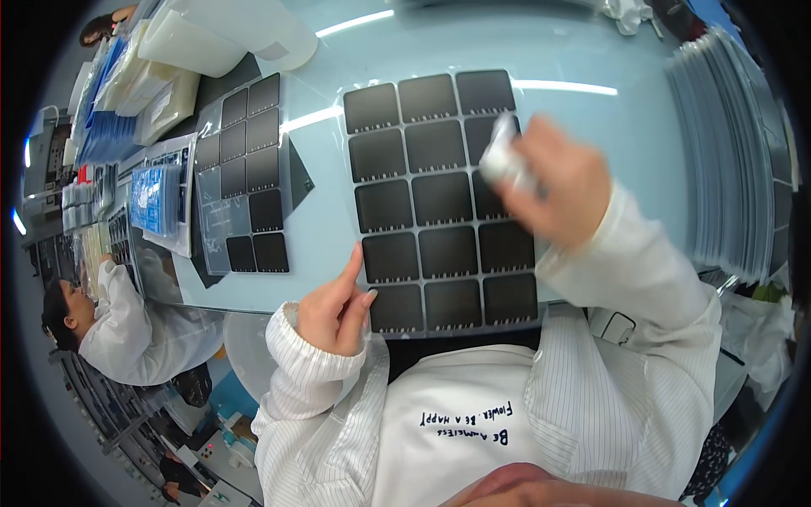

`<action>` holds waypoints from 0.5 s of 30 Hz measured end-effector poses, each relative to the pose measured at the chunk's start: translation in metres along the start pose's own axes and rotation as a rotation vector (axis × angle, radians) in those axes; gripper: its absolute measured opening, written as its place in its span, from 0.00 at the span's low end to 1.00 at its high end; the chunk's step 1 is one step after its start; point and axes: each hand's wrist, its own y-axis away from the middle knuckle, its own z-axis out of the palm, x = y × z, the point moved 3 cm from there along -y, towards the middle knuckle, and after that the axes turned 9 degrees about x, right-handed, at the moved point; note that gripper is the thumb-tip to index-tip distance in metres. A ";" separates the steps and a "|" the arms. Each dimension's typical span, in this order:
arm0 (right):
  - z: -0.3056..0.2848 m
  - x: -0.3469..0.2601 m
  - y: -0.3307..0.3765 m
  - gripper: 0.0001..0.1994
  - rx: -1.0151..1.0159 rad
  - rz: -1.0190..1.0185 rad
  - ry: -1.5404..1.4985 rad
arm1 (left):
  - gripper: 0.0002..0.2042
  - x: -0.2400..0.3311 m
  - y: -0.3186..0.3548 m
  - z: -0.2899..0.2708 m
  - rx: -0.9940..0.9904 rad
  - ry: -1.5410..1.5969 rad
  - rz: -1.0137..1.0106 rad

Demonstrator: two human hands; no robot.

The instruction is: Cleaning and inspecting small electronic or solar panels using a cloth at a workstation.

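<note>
In front of me on the glass-topped table lies a clear sheet (409,203) with rows of dark, nearly square panels, each with a line of small pale marks along its near edge. My right hand (564,182), somewhat blurred, grips a crumpled white wipe (505,158) over the sheet's right column and covers part of those panels. At the sheet's lower left edge is my left hand (331,311). Its index finger stretches along the edge, the thumb rests by the nearest panel, and the other fingers are curled with nothing visible in them.
Left of the sheet lies another clear sheet with dark panels (262,169), some places unfilled. Beyond it are blue film-wrapped pieces (155,199) and a white tub (274,34). A tall stack of clear trays (731,160) stands at right. A co-worker (127,325) sits at far left.
</note>
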 end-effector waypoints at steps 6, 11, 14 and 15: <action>0.012 -0.044 0.019 0.15 -0.341 -0.217 -0.186 | 0.30 -0.004 0.007 -0.008 -0.100 -0.046 0.048; -0.001 0.027 -0.016 0.09 0.169 0.112 0.114 | 0.34 0.000 0.007 -0.006 -0.018 -0.062 -0.062; 0.011 -0.033 0.002 0.11 -0.183 -0.059 0.013 | 0.34 0.007 -0.002 -0.010 -0.096 -0.139 -0.079; 0.012 -0.055 0.007 0.11 -0.338 -0.223 -0.001 | 0.34 0.006 -0.004 -0.011 -0.101 -0.134 -0.069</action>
